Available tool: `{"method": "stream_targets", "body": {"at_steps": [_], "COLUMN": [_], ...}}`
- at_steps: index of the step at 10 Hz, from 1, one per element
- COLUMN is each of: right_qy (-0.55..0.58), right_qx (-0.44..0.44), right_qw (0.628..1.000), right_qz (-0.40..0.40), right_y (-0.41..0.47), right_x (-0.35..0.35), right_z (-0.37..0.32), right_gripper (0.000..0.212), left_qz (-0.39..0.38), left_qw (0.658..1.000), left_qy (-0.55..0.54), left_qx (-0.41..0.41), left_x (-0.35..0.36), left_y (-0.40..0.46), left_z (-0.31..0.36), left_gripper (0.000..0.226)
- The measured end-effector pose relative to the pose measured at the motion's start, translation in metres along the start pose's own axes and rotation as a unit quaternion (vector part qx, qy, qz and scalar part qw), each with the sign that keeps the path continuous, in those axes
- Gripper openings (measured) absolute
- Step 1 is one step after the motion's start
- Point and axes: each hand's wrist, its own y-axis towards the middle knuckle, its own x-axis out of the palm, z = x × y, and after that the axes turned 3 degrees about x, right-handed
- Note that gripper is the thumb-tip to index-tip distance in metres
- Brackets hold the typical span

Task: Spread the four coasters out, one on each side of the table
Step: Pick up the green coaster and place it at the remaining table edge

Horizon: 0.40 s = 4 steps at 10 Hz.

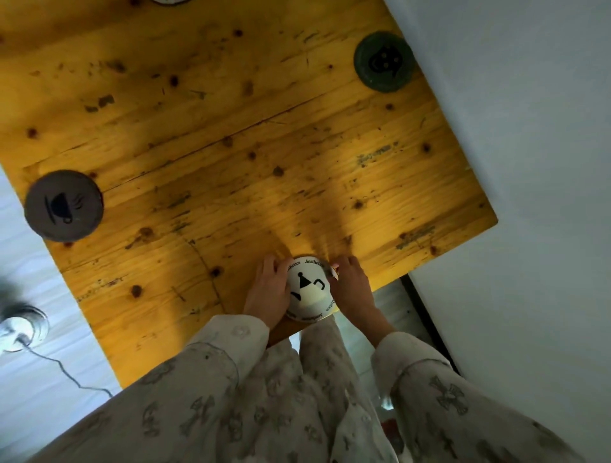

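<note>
Here both hands cup a white coaster [309,290] at the wooden table's [231,148] near edge: left hand [269,292] and right hand [352,287] curl palms-down against its sides. The grey coaster [63,205] sits at the left edge, the green coaster [384,61] at the right.

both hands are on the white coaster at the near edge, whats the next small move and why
Probably just let go and lift both hands away. The white coaster lies flat at the near edge of the wooden table, flanked by the left hand and right hand. The grey coaster, the green coaster and a fourth coaster, barely in view, already sit at the other sides.
</note>
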Motion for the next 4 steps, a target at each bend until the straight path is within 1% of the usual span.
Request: {"method": "stream_targets", "body": {"at_steps": [2, 4], "right_qy": [-0.009, -0.02], "right_qx": [-0.012, -0.011], "right_qw": [1.0, 0.999], "right_qz": [-0.004, -0.028], "right_y": [-0.0003, 0.003], "right_x": [-0.0024, -0.0064], "right_z": [-0.0039, -0.0016], "right_gripper": [0.031, 0.03], "left_qz": [0.008, -0.005], "left_qw": [1.0, 1.0], "left_qy": [-0.01, -0.007], "left_qx": [0.001, 0.008], "left_x": [0.0004, -0.0037], "left_y": [-0.0003, 0.0025], "left_z": [-0.0028, -0.0034], "left_gripper": [0.047, 0.046]}}
